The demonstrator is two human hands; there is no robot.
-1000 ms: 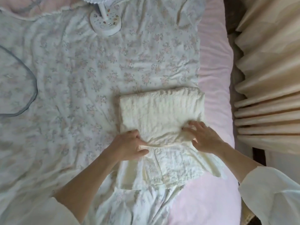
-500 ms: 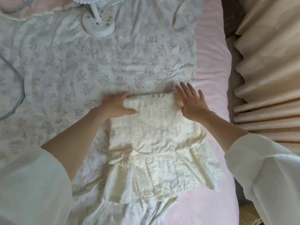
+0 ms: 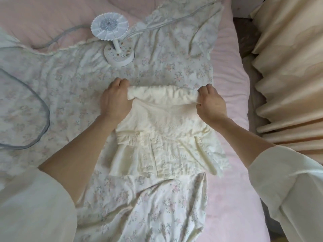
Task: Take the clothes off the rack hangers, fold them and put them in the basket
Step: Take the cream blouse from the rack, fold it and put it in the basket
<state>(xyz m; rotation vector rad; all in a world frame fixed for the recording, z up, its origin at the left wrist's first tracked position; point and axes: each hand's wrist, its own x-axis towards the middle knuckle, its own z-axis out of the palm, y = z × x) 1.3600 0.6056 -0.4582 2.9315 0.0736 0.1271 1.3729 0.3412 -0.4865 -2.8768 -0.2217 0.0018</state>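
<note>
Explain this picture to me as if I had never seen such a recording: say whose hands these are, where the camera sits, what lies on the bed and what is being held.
No machine here: a person wears a wide-angle camera on the head, looking down at their own two bare hands. The left hand and the right hand each have a grip on one end of the rolled-over far edge of a cream textured garment, which is partly folded. It lies on a white floral-print sheet spread over a pink bed cover. Farther away stands a small white round-headed desk fan on a round base, with its grey cord looping to the left. Cream pleated curtains hang on the right. No basket is in view.
</note>
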